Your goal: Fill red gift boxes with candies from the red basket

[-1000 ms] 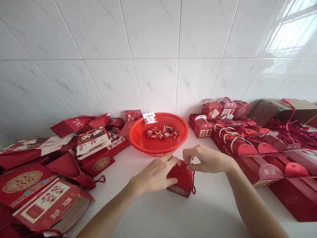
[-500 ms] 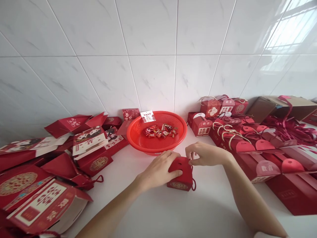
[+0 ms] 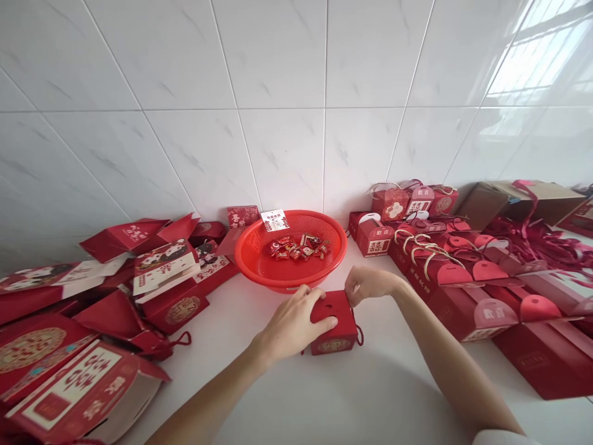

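My left hand (image 3: 296, 324) holds a red box (image 3: 334, 337); my right hand (image 3: 372, 285) curls at its right edge, grip unclear. A basket (image 3: 273, 283) stands near the tabletop's (image 3: 306, 402) back edge.

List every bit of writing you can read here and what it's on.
"歡喜": flap of the gift box right of the red basket, the box behind it and a nearer box.
"囍": below those words on the first two.
"囍", stylised and tilted: cream panel of the front-left carton.

Too small or blurred: card, sweet wrappers, gold emblem on the box under the left hand, remaining boxes.
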### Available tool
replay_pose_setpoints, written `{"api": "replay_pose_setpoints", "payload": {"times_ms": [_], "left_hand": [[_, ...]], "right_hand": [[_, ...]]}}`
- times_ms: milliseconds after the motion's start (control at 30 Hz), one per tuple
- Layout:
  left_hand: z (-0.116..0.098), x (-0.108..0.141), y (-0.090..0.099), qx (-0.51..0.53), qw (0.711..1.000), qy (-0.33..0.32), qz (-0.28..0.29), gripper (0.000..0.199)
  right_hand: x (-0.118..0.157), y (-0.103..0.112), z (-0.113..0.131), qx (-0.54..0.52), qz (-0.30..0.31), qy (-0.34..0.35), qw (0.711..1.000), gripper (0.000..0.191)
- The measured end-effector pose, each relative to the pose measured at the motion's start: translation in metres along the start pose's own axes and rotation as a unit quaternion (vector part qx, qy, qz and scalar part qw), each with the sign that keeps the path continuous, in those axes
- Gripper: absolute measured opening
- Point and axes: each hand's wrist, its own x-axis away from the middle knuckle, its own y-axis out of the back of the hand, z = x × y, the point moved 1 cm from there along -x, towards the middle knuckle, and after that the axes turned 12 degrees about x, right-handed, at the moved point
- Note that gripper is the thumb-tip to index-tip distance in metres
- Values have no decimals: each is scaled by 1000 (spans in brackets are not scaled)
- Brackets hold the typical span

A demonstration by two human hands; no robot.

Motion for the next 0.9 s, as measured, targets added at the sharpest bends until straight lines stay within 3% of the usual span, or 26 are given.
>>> {"api": "replay_pose_setpoints", "payload": {"times_ms": [167,300,500,767,900], "left_hand": [[-2,2,-4,30,999,19,-27,52],[0,1,-6,45,998,14,-39,49],[-1,1,-6,45,998,10,-43,45],[-5,3,-4,12,999,24,-39,46],[-5,3,-5,-3,999,24,-43,44]], "right_hand": [[-1,1,-3,-68,-25,-7,997,15],[6,3,-1,-145,24,26,989,26],[1,1,-8,-43,-3,18,999,33],[-5,-2,-12,-142,54,21,988,44],[9,12,-6,-260,-17,86,962,37]]}}
